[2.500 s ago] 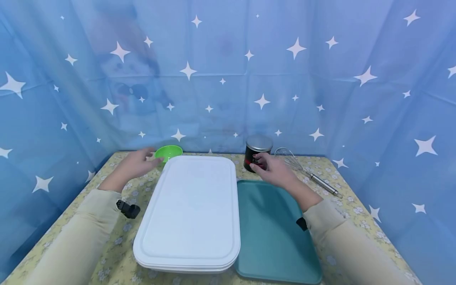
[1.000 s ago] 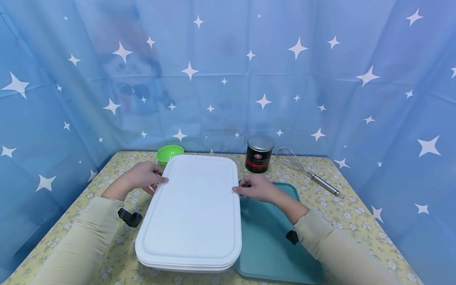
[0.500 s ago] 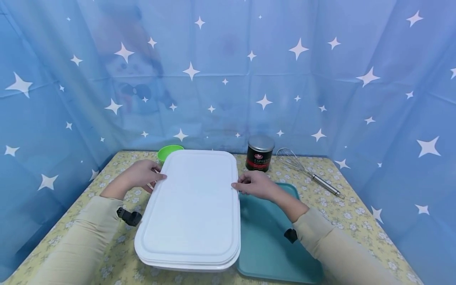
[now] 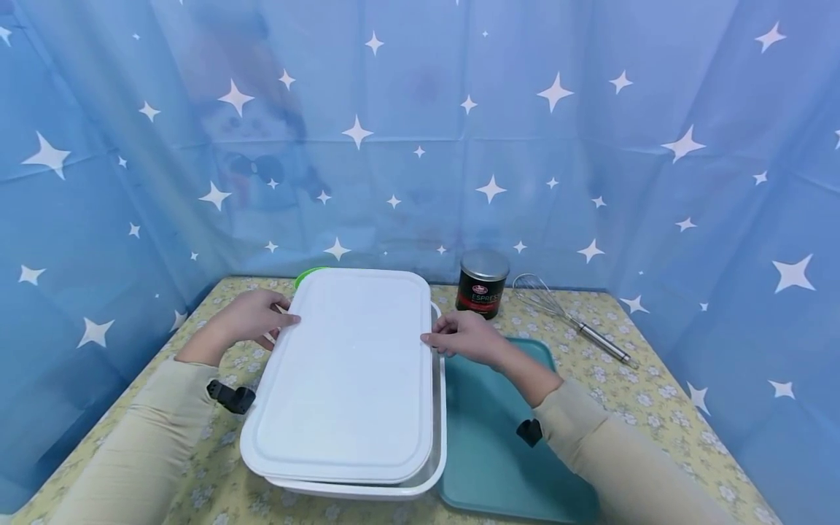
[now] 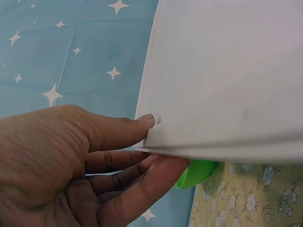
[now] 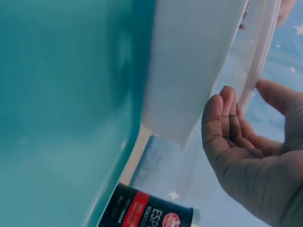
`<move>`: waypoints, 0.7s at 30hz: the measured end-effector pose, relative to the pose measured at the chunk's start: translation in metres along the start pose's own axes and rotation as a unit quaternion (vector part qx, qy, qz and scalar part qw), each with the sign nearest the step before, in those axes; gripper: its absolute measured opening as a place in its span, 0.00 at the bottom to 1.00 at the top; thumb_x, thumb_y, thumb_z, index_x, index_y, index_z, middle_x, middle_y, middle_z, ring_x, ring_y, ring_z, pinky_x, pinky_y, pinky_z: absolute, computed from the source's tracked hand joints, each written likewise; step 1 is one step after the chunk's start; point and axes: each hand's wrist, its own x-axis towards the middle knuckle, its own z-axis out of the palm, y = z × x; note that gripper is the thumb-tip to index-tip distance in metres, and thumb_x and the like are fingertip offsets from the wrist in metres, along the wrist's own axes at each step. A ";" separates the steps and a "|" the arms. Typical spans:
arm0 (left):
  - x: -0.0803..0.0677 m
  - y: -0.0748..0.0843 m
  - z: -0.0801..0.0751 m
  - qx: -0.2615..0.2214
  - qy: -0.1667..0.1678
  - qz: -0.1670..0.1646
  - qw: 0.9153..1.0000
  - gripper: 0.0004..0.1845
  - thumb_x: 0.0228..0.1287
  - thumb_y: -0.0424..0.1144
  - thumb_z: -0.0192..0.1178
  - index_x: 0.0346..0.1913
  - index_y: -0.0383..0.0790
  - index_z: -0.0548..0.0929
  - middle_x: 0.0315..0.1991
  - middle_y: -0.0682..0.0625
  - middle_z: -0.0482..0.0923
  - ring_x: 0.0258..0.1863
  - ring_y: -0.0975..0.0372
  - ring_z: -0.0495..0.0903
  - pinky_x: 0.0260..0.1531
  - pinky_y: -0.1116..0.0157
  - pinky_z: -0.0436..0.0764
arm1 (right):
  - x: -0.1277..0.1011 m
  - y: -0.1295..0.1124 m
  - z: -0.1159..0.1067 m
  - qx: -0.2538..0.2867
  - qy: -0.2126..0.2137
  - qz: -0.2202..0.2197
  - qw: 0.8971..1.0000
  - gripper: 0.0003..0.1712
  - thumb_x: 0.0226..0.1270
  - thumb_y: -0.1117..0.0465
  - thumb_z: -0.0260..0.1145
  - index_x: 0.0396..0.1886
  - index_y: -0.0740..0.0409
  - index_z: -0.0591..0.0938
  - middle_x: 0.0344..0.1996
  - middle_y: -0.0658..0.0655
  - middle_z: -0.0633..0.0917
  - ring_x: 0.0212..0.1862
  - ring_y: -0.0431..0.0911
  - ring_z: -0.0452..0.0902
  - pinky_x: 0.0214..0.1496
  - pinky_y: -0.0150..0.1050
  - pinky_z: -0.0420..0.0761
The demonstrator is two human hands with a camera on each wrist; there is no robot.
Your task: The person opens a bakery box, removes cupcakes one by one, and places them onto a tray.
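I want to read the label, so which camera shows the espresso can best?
The head view: the whole espresso can stands upright behind the teal tray. The right wrist view shows only its label, cropped and sideways; the left wrist view misses it.

I've got the lid (image 4: 344,372) up off the container (image 4: 438,408), which sits right below it, straight in front of me in the middle of the table (image 4: 656,394). My left hand (image 4: 246,319) is on the lid's left edge, thumb on top, fingers underneath; my right hand (image 4: 467,339) is on its right edge. The tray (image 4: 499,445) lies flat just right of the container, under my right forearm. Behind the lid's far left corner the bowl (image 4: 307,275) peeks out. The can (image 4: 483,283) stands behind the tray, by the backdrop (image 4: 420,131), and right of the can lies the whisk (image 4: 571,315), handle towards the right.
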 end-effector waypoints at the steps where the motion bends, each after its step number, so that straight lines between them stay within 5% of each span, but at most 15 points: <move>1: -0.001 -0.001 -0.001 0.001 0.001 -0.001 1.000 0.28 0.73 0.42 0.61 0.64 0.22 0.72 0.45 0.35 0.82 0.32 0.56 0.85 0.30 0.58 0.88 | 0.001 -0.001 0.001 0.002 -0.002 0.001 1.000 0.18 0.68 0.46 0.69 0.44 0.56 0.83 0.35 0.55 0.87 0.40 0.54 0.84 0.48 0.57 0.83; 9: -0.009 -0.008 -0.018 0.023 0.016 -0.010 1.000 0.27 0.74 0.42 0.59 0.64 0.21 0.72 0.44 0.35 0.81 0.33 0.55 0.85 0.31 0.57 0.88 | 0.012 -0.017 0.012 0.025 -0.027 0.003 0.999 0.19 0.68 0.46 0.69 0.46 0.57 0.83 0.41 0.62 0.87 0.46 0.61 0.83 0.45 0.50 0.85; 21: -0.021 -0.023 -0.049 0.028 0.047 -0.031 0.998 0.30 0.75 0.45 0.58 0.67 0.25 0.69 0.46 0.35 0.79 0.35 0.55 0.84 0.33 0.56 0.88 | 0.034 -0.047 0.026 0.104 -0.073 0.023 0.992 0.21 0.71 0.53 0.68 0.56 0.62 0.79 0.42 0.58 0.88 0.46 0.54 0.85 0.53 0.55 0.82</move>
